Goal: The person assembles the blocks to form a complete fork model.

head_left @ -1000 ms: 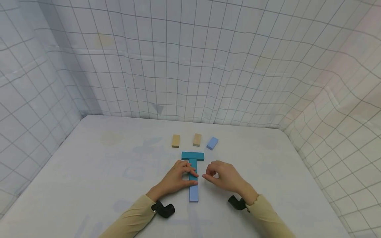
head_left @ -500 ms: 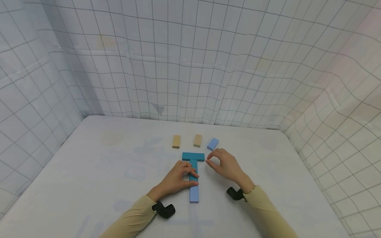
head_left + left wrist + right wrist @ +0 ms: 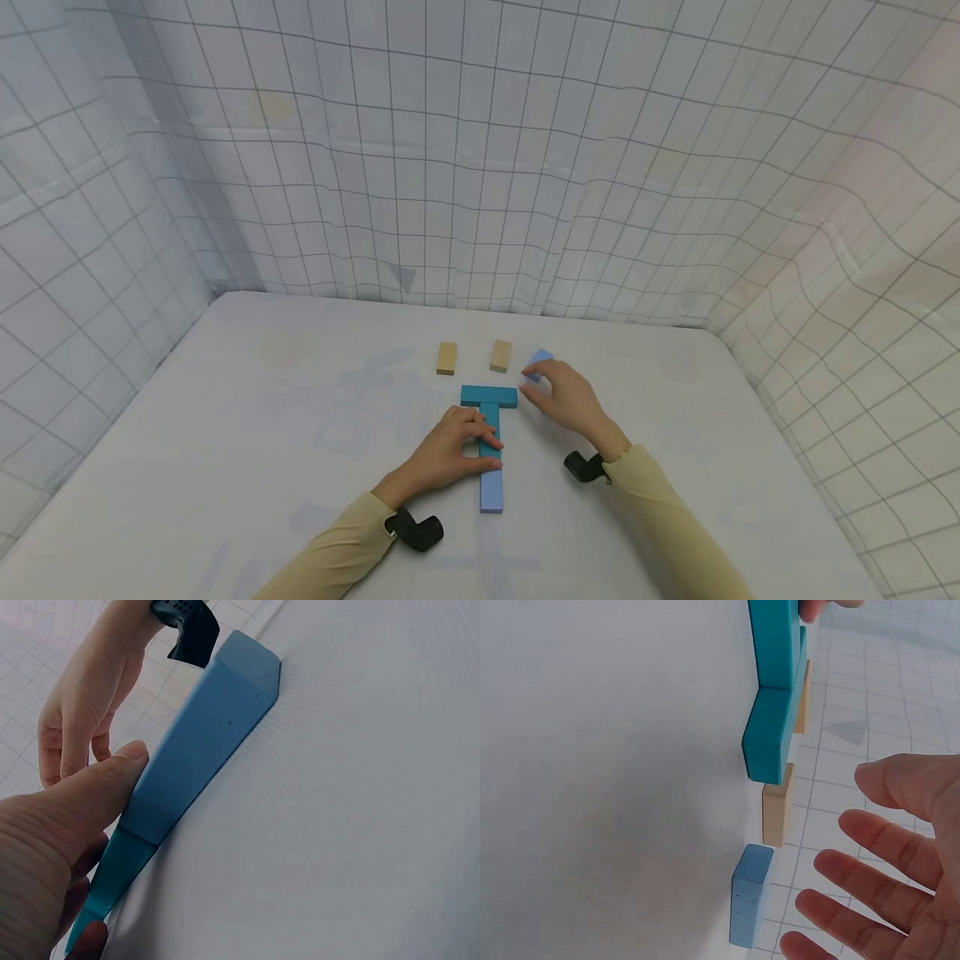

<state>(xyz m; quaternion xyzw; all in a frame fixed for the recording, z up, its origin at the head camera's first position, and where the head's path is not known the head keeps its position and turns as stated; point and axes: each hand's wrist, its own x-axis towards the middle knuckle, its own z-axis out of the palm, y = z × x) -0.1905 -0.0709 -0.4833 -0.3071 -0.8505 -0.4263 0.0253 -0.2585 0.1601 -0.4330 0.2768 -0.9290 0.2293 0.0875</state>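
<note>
A T shape of blocks lies flat on the table: a teal crossbar block [image 3: 489, 397], a teal stem block [image 3: 490, 414] meeting it, and a light blue block [image 3: 491, 493] end to end at the near side. My left hand [image 3: 444, 452] rests across the stem from the left, thumb over the blue block's far end and fingertips over the teal one. Beside the crossbar's right end, my right hand [image 3: 567, 402] holds nothing, thumb and fingers apart. Its fingers overlap a loose light blue block [image 3: 542, 356] in the head view; the right wrist view shows them away from that block [image 3: 750, 896].
Two tan wooden blocks lie beyond the crossbar, one to the left [image 3: 447, 358] and one to the right [image 3: 501, 356]. Gridded white curtains [image 3: 480, 167] surround the white table's [image 3: 315, 467] back and sides.
My right hand has moved forward from beside the stem to the loose blue block, its thumb and fingers spreading apart. My left hand stays on the stem.
</note>
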